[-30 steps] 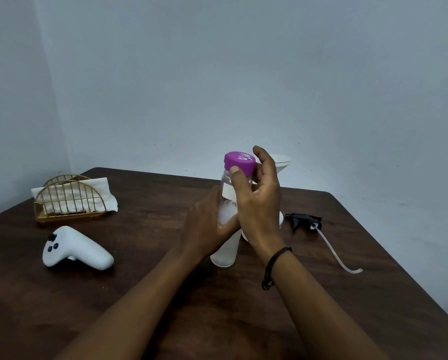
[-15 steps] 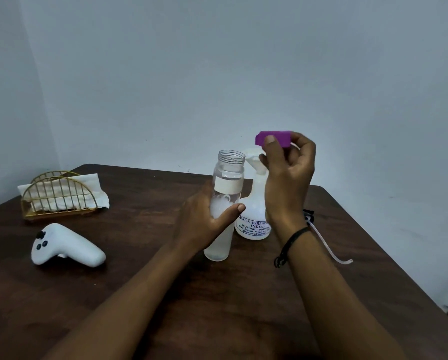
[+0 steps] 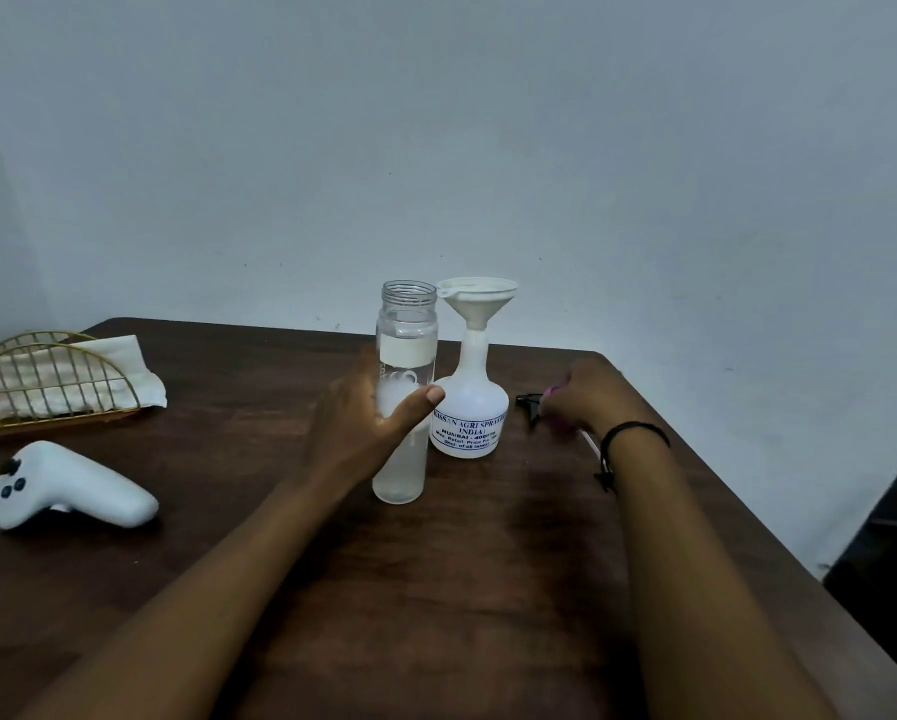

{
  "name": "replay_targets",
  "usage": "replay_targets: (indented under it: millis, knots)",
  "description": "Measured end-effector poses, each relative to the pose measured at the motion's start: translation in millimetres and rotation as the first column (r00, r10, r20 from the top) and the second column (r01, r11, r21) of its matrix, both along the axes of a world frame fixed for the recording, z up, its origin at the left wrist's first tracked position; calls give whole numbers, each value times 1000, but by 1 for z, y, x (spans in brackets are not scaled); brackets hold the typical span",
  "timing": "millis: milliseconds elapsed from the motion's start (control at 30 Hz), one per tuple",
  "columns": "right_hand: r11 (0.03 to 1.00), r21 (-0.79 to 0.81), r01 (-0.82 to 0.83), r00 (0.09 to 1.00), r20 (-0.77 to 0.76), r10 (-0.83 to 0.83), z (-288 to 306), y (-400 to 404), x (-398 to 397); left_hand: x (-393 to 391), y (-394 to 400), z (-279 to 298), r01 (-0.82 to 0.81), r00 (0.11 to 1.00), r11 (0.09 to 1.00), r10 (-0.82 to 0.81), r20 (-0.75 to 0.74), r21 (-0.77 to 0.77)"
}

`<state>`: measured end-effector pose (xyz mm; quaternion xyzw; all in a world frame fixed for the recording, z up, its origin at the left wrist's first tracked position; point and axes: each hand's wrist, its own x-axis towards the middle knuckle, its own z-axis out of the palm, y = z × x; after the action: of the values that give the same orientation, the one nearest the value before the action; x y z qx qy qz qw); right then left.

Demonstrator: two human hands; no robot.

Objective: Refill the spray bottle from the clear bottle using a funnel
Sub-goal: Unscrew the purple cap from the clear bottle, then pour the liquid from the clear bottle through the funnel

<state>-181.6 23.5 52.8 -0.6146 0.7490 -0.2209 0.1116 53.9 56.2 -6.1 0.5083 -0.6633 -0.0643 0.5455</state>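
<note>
The clear bottle (image 3: 407,324) stands uncapped mid-table with liquid in it. My left hand (image 3: 363,428) is wrapped around its lower body. Just right of it stands the white spray bottle (image 3: 469,407) with blue print, a white funnel (image 3: 480,298) seated in its neck. My right hand (image 3: 586,397) is low over the table at the right, fingers closed on the purple cap (image 3: 552,392), of which only a sliver shows. The black spray head (image 3: 529,405) lies on the table right beside that hand, with its thin tube mostly hidden behind my wrist.
A white controller (image 3: 66,485) lies at the left. Behind it stands a gold wire napkin holder (image 3: 46,381) with white napkins. The brown table (image 3: 488,563) ends close behind the bottles and along the right; a grey wall rises behind.
My right hand twisted the purple cap off the clear bottle, lifted it, then carried it down to the right beside the spray head. My left hand stayed on the bottle.
</note>
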Motion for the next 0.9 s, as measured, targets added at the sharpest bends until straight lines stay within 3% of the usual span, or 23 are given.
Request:
replay_targets:
  millis: [167,367,433,500,567,633,733,900]
  knots:
    - [981,195,-10,977,-208,52,-23,-7,6,0,2,-1,39,999,999,-39,-5,-8]
    - [969,245,-25,973,-215,79,-28,-13,3,-1,3,-2,82,996,996,-82,-20,25]
    - [986,161,-29,981,-183,59,-17,-11,1,-1,3,-1,107,994,994,-107,-34,10]
    - [996,-75,-38,998,-53,34,-1,-7,0,-1,3,-2,149,987,989,-150,-55,-24]
    - [921,-387,-40,992,93,82,16,5,6,1,2,-4,183,979,982,-186,-88,-35]
    - [792,-593,-145,932,188,311,30,20,20,1,0,-7,203,969,978,-209,-132,-55]
    - [732,-532,-426,759,231,609,35,36,41,0,-6,-13,176,962,979,-194,-191,-107]
    - [677,-360,-642,676,149,721,17,34,62,-5,1,-4,137,973,983,-157,-167,-122]
